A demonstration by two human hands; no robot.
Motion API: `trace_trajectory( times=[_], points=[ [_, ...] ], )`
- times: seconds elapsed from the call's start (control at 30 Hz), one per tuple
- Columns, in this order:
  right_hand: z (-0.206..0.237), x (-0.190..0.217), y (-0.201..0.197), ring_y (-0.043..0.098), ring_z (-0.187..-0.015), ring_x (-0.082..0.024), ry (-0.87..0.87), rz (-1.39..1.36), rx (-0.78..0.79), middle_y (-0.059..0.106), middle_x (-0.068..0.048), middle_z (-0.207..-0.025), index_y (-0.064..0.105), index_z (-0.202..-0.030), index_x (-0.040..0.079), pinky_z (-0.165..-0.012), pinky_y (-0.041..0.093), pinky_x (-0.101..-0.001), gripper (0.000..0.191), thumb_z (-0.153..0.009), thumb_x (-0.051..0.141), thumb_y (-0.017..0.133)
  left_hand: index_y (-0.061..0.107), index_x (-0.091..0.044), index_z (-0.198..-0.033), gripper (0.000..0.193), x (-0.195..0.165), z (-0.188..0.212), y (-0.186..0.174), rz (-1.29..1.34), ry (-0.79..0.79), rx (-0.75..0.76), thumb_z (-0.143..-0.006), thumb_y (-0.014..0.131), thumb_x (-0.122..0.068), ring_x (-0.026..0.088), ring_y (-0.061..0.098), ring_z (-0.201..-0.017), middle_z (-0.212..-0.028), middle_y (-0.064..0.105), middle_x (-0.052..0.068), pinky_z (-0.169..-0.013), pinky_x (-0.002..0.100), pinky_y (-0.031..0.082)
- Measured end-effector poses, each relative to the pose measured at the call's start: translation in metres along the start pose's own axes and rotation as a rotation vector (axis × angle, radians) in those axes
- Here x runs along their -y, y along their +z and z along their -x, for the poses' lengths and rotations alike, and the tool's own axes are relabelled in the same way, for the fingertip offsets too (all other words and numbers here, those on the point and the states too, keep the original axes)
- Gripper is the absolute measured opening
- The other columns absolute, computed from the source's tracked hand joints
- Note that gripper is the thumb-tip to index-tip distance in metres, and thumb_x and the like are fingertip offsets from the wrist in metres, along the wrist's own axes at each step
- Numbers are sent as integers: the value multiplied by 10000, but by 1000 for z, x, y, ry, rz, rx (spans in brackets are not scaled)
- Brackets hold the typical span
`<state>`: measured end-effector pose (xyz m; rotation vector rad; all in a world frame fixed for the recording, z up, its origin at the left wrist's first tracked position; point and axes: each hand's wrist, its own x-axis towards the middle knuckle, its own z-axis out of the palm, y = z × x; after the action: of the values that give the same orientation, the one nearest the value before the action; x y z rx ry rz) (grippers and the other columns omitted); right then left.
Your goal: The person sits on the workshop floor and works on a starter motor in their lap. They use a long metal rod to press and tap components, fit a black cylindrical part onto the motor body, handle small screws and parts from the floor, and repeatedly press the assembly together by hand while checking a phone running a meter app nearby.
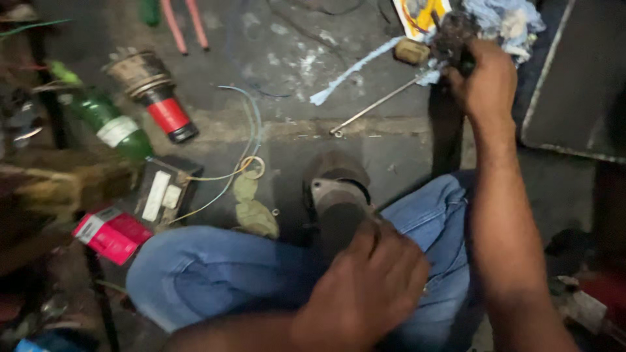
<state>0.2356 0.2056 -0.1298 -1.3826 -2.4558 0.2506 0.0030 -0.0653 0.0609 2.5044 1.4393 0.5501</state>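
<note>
Faded blue denim jeans [215,267] over both knees. Dark grey concrete floor [287,45], blotched with white smears. Green glass bottle [114,127] with a white label band. Cylindrical part [156,94]: tarnished brown metal top, red band, black tip. Flat red carton [112,233] with a white edge panel. Black box [166,189] carrying white blocks. Thin wires [244,140], pale blue and yellow. Two pink-red rods [186,25]. Pale blue rag strip [355,70]. Grimy black lump [453,32] in the right hand [489,81]. Dull grey-brown metal housing [336,195].
</note>
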Motion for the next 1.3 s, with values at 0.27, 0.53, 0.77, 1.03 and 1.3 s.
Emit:
trace_trajectory(
  times=[0.27, 0.53, 0.77, 1.03, 1.3],
  points=[
    [22, 67, -19, 638, -1045, -400, -37, -308, 71, 612, -256, -1244, 584, -1433, 3, -921, 526, -440, 616, -873, 75, 829, 649, -72, -1075, 573, 26, -21, 0, 190, -17, 66, -595, 792, -352, 289, 573, -1067, -1010, 611, 78, -970, 481, 451],
    [135, 157, -53, 652, -1250, -234, 16, -1338, -150, 635, -124, -1344, 534, -1367, 12, -1136, 515, -375, 476, -1034, 324, 668, 634, -85, -1279, 677, 56, -25, 17, 440, 44, -189, -724, 900, -367, 304, 601, -1053, -1160, 654, 78, -940, 465, 461],
    [137, 158, -22, 587, -1275, -196, 9, -1250, -162, 635, -94, -1341, 598, -1364, -6, -1157, 447, -342, 417, -1046, 262, 620, 672, -23, -1209, 325, 168, 43, 36, 661, -544, -636, -971, 764, -225, 141, 699, -1014, -1110, 763, 69, -920, 310, 573],
    [134, 163, -20, 557, -1288, -191, -8, -1240, -163, 608, -76, -1361, 563, -1425, 0, -1164, 431, -340, 383, -1106, 211, 563, 763, -91, -1135, 339, 196, 59, 125, -97, -1317, 734, -846, 762, -267, 345, 750, -986, -1169, 742, 112, -681, 591, 595],
    [132, 180, -26, 546, -1305, -202, 10, -1290, -117, 565, -86, -1378, 493, -1455, 24, -1167, 434, -343, 580, -963, 184, 755, 776, -94, -1095, 254, 201, 89, 135, -191, -1261, 422, -891, 669, -204, 372, 747, -1001, -1100, 759, 164, -769, 537, 598]
  ],
)
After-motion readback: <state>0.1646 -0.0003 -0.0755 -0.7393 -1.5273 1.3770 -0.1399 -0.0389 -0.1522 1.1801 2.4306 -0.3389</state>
